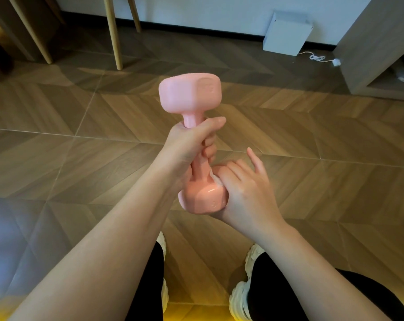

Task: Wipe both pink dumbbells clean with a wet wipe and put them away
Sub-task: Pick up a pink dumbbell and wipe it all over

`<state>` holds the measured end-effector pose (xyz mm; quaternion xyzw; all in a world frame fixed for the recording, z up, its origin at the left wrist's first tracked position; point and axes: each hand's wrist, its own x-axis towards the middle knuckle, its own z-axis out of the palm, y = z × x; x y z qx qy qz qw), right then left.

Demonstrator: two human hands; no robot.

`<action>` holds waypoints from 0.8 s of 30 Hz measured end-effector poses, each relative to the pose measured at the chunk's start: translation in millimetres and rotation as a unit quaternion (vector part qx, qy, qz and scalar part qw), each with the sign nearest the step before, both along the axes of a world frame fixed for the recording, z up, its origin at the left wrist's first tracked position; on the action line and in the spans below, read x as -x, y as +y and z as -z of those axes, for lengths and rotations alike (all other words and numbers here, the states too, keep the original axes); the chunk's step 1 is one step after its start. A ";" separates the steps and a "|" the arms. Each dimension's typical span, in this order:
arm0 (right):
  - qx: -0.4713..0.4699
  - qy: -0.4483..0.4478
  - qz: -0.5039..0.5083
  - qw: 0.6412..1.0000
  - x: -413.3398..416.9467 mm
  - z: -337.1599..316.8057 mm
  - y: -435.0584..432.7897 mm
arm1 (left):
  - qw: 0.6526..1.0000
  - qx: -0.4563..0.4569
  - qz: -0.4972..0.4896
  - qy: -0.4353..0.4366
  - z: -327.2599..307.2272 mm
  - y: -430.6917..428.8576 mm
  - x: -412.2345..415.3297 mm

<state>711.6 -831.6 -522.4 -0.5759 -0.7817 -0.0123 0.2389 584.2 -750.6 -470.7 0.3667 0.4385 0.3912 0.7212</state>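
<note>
Left hand [189,144] grips dumbbell [189,96]; right hand [245,191] holds wipe [216,180] against it.

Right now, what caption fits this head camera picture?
Left hand grips the pink dumbbell by its handle; right hand holds a wet wipe against its lower end.

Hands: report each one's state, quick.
Left hand: grips the pink dumbbell by its handle.
Right hand: holds a wet wipe against the dumbbell's lower head.

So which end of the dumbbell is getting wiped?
The lower end: the right hand holds the wipe against it. The upper end sticks up bare above the left hand gripping the handle.
</note>
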 end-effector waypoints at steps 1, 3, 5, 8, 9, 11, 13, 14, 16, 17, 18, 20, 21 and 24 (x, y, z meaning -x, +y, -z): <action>-0.003 0.001 0.000 1.000 0.2 -0.8 -0.2 | 1.000 -0.011 -0.004 0.002 0.1 -0.7 0.5; -0.009 -0.003 0.008 1.000 -2.4 -1.6 0.1 | 0.999 -0.034 -0.010 0.025 1.1 -2.1 1.3; -0.004 -0.009 0.021 1.000 -6.2 0.3 0.4 | 0.999 -0.026 -0.012 0.035 3.6 -3.2 1.7; 0.012 -0.017 0.030 0.999 -7.8 3.7 0.5 | 0.999 0.006 -0.017 0.031 6.9 -1.8 0.6; 0.014 -0.016 0.025 0.999 -6.7 4.3 -0.4 | 0.999 0.005 -0.019 0.032 7.1 -1.1 -0.2; 0.009 -0.010 0.012 1.000 -3.3 3.8 -2.0 | 1.000 0.013 -0.016 0.021 5.5 0.6 -1.5; 0.001 -0.006 0.005 1.000 -0.8 2.6 -1.7 | 1.000 0.015 -0.013 -0.003 4.2 2.4 -0.6; -0.001 -0.008 0.007 1.000 -0.7 2.3 -1.2 | 1.000 0.006 -0.013 -0.004 5.1 2.7 0.4; 0.003 -0.016 0.015 1.000 -3.2 3.2 0.4 | 1.000 -0.016 -0.012 0.010 8.8 2.6 2.4; 0.008 -0.020 0.019 1.000 -5.0 4.1 0.8 | 1.000 -0.018 -0.011 0.020 10.7 1.9 3.4; 0.012 -0.021 0.021 0.999 -6.9 4.9 0.6 | 0.999 -0.014 -0.009 0.027 12.0 1.2 4.1; 0.016 -0.018 0.022 0.999 -9.7 6.5 0.2 | 1.000 0.009 0.001 0.020 13.7 2.3 5.0; 0.018 -0.014 0.018 1.000 -9.9 7.1 0.0 | 1.000 0.020 0.007 0.007 13.0 3.2 5.2; 0.013 0.000 -0.001 1.000 -4.3 6.9 -0.7 | 0.999 0.044 0.020 -0.014 8.8 6.6 3.2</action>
